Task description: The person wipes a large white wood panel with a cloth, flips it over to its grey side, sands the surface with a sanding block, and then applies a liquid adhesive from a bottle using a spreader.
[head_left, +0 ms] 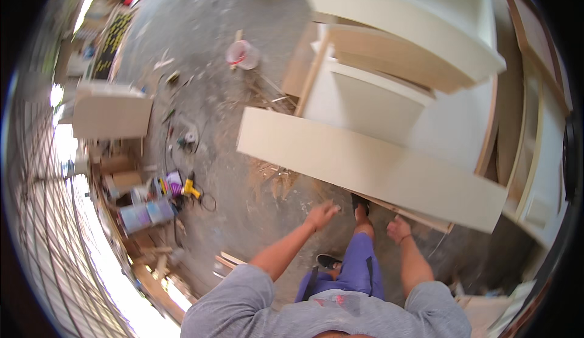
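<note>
A long cream-coloured board [365,164] lies across the near end of a pale cabinet carcass [322,85]. In front of its near edge, over the floor, is my left hand [322,215], its fingers drawn together. A small pale spot shows at the fingertips, too small to name. My right hand [399,229] is curled close to a thin wooden strip [413,214] that sticks out under the board. Whether it touches the strip I cannot tell, and the inside of the fist is hidden.
A white bucket [243,55] stands beyond the board's left end, beside wood offcuts. On the left are a yellow drill [191,187], cables, a purple-blue box [147,214] and a beige panel [112,116]. Wood shavings [277,177] litter the floor. More cabinet parts [541,149] stand at right.
</note>
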Available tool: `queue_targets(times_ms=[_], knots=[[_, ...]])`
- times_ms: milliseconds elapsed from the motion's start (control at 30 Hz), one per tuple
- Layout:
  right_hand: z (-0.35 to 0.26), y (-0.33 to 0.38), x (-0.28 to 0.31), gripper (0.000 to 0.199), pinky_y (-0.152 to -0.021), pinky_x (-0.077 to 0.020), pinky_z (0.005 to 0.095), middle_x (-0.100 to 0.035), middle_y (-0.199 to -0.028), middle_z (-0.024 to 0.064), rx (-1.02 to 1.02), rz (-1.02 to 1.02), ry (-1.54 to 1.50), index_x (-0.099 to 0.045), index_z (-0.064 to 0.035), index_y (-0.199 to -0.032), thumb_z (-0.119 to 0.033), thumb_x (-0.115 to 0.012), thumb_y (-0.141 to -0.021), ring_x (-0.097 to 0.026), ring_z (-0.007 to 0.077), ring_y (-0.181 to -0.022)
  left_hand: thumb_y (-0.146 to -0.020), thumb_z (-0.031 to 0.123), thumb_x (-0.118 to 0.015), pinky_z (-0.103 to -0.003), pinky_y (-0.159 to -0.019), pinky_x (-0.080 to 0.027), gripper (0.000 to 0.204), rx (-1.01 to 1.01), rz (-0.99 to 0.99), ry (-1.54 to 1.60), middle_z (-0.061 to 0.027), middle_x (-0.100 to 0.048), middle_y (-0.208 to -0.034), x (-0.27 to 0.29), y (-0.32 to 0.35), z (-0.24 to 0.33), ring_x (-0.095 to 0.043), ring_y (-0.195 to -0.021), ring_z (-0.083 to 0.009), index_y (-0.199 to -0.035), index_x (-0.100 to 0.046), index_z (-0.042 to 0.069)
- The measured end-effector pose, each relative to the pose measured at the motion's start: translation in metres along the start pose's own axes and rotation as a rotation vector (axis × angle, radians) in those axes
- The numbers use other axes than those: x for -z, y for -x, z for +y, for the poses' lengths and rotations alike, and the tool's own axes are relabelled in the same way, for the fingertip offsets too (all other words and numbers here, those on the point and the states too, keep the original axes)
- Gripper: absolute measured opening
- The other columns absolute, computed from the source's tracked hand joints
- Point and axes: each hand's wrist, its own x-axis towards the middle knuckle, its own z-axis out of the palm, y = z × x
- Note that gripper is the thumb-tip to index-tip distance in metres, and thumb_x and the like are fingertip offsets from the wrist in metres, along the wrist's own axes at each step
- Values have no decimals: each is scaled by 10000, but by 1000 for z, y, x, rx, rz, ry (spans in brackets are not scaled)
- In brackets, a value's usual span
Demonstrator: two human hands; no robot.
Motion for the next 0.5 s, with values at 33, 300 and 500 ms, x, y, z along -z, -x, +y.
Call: queue_targets(times_ms=[33, 300, 500], knots=[[20, -19, 12, 347, -625, -475, 382, -573, -749, 81, -35, -109, 122, -546, -58, -986, -372, -503, -844, -551, 245, -659, -837, 527, -397, -419, -882, -387, 554, 63, -69, 10, -197, -557, -1068, -11, 45, -23, -503, -1028, -350, -1037, -583, 45], [55, 65, -73, 365, -729, -471, 354, -638, -866, 169, 657, -257, 1702, -631, -4, -915, -337, -517, -815, -612, 295, -820, -853, 514, -337, -407, -806, -428, 545, 778, 97, 452, -145, -644, -857, -170, 404, -162, -597, -886, -293, -990, -631, 75], [49, 31, -117, 272, -680, -496, 427, -636, -801, 179, 1181, -751, 2640, -645, -61, -803, -242, -442, -798, -626, 319, -795, -862, 474, -329, -403, -825, -426, 517, 1063, 548, 911, -169, -622, -968, -324, 501, -72, -567, -970, -313, -952, -645, 75]])
